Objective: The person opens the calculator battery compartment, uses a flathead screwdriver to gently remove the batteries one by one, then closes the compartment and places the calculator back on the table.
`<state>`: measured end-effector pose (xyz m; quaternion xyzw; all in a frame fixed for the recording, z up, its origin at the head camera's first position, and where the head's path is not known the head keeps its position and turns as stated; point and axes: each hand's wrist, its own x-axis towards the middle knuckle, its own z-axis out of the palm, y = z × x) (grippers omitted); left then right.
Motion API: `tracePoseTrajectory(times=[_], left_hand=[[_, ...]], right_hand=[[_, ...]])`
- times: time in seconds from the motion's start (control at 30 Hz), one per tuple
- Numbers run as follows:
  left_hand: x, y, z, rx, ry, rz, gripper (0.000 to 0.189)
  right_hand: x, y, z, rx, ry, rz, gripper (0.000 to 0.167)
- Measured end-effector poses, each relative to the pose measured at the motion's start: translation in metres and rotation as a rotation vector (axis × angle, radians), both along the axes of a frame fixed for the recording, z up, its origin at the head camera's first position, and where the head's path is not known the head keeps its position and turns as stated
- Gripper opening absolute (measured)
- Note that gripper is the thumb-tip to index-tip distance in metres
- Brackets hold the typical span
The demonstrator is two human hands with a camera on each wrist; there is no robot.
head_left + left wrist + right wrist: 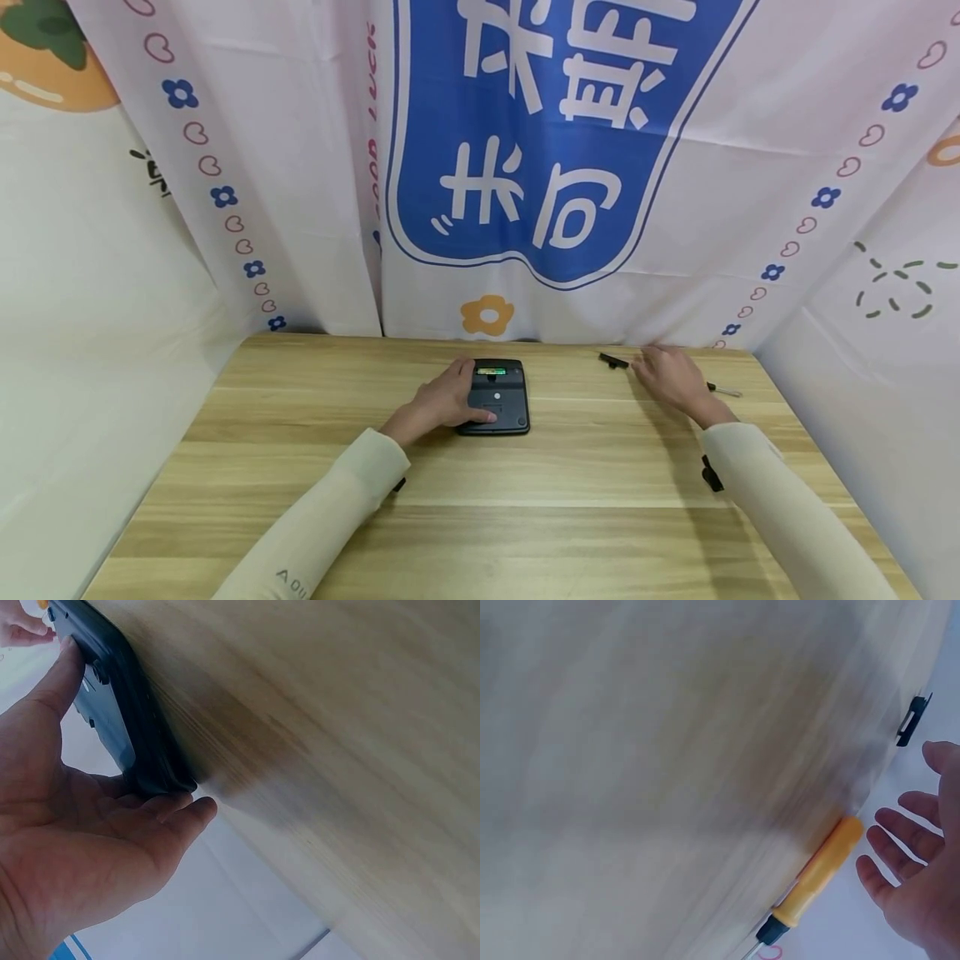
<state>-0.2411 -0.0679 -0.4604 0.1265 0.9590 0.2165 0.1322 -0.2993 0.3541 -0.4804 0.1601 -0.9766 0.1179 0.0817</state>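
Observation:
A black calculator (504, 408) lies back side up on the wooden table, its small battery compartment uncovered with a green and gold battery (491, 372) inside. My left hand (447, 398) grips its left side, with the thumb across the back and the fingers at the far end. In the left wrist view the hand holds the casing (112, 705) between thumb and fingers. My right hand (670, 379) is over the table's far right, fingers spread and holding nothing. Between a small black battery cover (913, 720) and a yellow-handled screwdriver (821, 866), its fingertips point at the table.
The wooden table (480, 533) ends at a printed curtain (315, 250) along the back. White cloth walls stand at the left and right. Dark wrist-worn pieces (711, 475) show beside the sleeves.

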Motion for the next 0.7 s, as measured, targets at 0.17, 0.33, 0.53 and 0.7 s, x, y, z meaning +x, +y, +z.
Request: tracePoseTrajectory(times=[0.17,0.33,0.53,0.7], left_hand=[[0.0,0.001,0.001,-0.001,-0.002,-0.003,0.112],[0.0,0.001,0.0,-0.001,-0.004,-0.003,0.112],[-0.001,0.0,0.0,-0.001,-0.004,-0.009,0.113],[-0.001,0.0,0.0,-0.003,-0.008,-0.012,0.113]], right_hand=[[0.009,0.008,0.001,0.002,-0.024,-0.013,0.046],[0.015,0.013,0.001,-0.001,-0.051,-0.053,0.049],[0.02,0.02,-0.004,0.003,-0.027,-0.062,0.043],[0.02,0.028,-0.01,0.0,0.021,-0.045,0.022]])
